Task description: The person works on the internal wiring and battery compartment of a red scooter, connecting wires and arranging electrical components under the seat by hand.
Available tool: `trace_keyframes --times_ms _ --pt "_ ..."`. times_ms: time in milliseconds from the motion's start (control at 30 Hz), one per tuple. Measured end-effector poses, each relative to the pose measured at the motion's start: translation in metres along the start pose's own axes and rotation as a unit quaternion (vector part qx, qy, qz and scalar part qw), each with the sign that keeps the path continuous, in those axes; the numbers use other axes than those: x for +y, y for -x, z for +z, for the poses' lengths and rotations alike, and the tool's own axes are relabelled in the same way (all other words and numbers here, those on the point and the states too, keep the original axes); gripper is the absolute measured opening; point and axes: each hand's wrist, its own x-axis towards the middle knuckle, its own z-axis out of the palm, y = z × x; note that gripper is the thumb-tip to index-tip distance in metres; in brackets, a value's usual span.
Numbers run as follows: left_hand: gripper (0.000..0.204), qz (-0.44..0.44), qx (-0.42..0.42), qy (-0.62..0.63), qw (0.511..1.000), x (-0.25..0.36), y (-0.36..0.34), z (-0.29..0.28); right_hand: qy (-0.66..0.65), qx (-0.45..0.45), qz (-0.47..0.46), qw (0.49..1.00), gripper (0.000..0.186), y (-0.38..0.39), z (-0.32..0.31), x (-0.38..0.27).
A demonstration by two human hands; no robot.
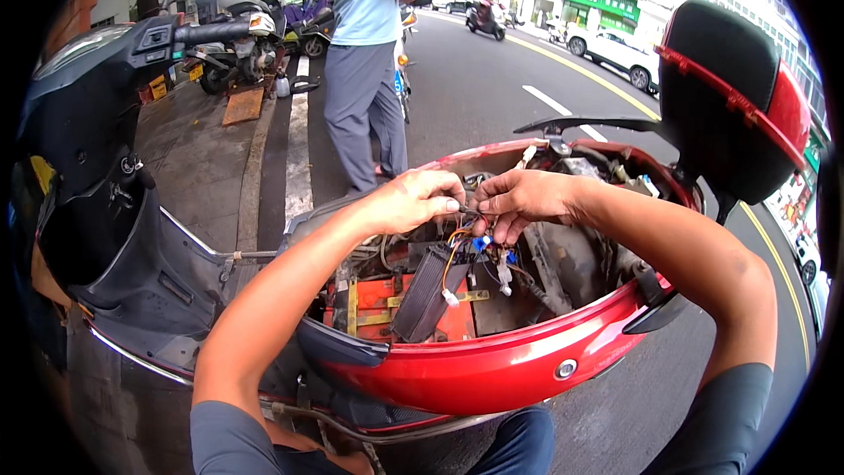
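Note:
Over the open body of a red scooter (492, 378), my left hand (420, 198) and my right hand (526, 198) meet, fingertips nearly touching. Both are closed in a pinch on a dark thin wire (469, 210) between them; its end is too small to make out. Below hangs a bundle of coloured wires with an orange wire (452, 266), a blue connector (481, 244) and white plugs (504, 277). A black finned controller box (426, 295) leans just under my hands, across red batteries (457, 324) with yellow straps.
A black and red top box (725, 97) rises at the scooter's rear right. The handlebar (211, 32) and front shield stand at left. A person in a light blue shirt (365, 0) stands just beyond the scooter. Parked scooters (242, 35) line the pavement; a white car (615, 54) is on the road.

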Motion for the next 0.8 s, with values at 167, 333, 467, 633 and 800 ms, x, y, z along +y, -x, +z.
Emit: trace_keyframes --times_ms 167,333,467,633,800 --pt "0.019 0.002 0.103 0.005 0.995 -0.015 -0.001 0.008 0.019 -0.018 -0.053 0.998 0.019 -0.011 -0.005 0.007" --pt "0.021 0.106 0.13 -0.088 0.982 -0.018 -0.002 0.02 -0.001 0.038 -0.057 0.998 0.016 -0.015 -0.009 0.022" --pt "0.02 0.109 0.159 -0.102 0.976 -0.019 0.002 0.015 -0.008 0.041 -0.063 0.997 0.015 -0.024 -0.003 0.02" --pt "0.018 0.034 0.211 -0.142 0.966 -0.025 0.001 0.012 -0.022 0.027 -0.097 0.995 0.021 -0.03 0.005 0.022" --pt "0.019 -0.051 0.202 -0.108 0.972 -0.023 0.002 0.009 0.046 0.115 -0.217 0.968 0.023 -0.026 0.012 0.012"
